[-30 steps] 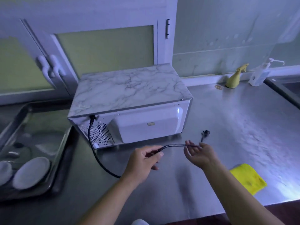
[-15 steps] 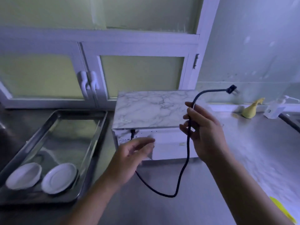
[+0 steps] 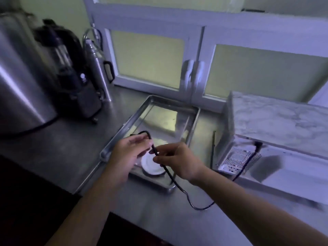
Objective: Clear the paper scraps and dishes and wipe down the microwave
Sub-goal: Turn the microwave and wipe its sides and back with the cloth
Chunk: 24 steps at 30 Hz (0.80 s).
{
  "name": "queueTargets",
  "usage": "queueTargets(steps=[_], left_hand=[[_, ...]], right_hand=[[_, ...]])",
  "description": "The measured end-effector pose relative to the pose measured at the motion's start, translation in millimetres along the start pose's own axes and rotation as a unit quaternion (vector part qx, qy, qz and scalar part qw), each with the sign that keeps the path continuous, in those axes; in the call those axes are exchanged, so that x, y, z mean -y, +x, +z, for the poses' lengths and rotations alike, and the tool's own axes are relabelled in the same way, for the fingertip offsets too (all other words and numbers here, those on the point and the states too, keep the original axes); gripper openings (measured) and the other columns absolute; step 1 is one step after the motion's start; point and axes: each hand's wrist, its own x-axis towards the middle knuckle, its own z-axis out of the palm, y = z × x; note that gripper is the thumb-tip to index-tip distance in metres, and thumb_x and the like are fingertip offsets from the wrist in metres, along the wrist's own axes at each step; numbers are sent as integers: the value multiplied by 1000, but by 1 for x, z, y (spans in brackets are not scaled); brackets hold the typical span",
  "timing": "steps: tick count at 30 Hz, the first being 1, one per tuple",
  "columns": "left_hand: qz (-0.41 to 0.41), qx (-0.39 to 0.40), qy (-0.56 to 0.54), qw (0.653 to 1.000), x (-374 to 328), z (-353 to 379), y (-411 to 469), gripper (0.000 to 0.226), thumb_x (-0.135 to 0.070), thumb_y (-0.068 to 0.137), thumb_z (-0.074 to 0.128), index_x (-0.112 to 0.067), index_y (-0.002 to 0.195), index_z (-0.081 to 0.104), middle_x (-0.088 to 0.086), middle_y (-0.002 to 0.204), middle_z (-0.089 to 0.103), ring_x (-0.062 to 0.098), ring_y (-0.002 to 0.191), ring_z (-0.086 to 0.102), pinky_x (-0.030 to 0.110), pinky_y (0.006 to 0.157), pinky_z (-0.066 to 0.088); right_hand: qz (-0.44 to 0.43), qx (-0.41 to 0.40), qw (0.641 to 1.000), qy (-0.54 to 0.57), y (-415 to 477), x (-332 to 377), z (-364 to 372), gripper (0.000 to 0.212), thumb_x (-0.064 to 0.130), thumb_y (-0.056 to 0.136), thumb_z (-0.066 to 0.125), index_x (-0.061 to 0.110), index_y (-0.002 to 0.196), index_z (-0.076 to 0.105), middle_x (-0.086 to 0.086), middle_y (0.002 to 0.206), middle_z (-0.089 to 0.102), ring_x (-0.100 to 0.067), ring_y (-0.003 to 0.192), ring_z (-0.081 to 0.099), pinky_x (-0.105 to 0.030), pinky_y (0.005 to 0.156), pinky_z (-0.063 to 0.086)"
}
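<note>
Centrally, the right hand (image 3: 179, 162) pinches the black cord (image 3: 179, 186) of the microwave (image 3: 276, 121) (marble-patterned top, white vented back, right of frame); the left hand (image 3: 131, 153) spreads loose-fingered beside it.

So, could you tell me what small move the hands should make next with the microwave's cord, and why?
Probably fold another loop into the left hand: the right hand pinches the power cord above the tray, and slack trails across the counter to the back of the microwave.
</note>
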Motion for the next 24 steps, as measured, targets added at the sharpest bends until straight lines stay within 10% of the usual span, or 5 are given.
queueTargets(steps=[7,18,24], left_hand=[[-83,-158,-58,982,72,-112,18,16,3,84,70,-7,96,71,3,74,73,17,66,68,27,63,58],[-178,-291,-105,934,169,-201,78,15,1,90,65,-3,104,67,10,81,61,18,75,60,40,78,59],[-239,-266,-81,930,211,-200,92,14,4,91,61,-5,101,65,11,79,60,17,71,59,35,68,56]], right_hand=[[-9,107,980,-169,64,-31,126,15,10,83,73,-2,92,73,-17,85,71,-18,77,60,-37,75,48],[142,45,971,-187,76,-70,106,20,23,89,70,18,108,74,4,97,73,-11,93,68,-26,91,50],[177,-19,973,-147,65,-80,79,9,27,88,69,26,96,75,11,88,72,-6,84,67,-4,66,45]])
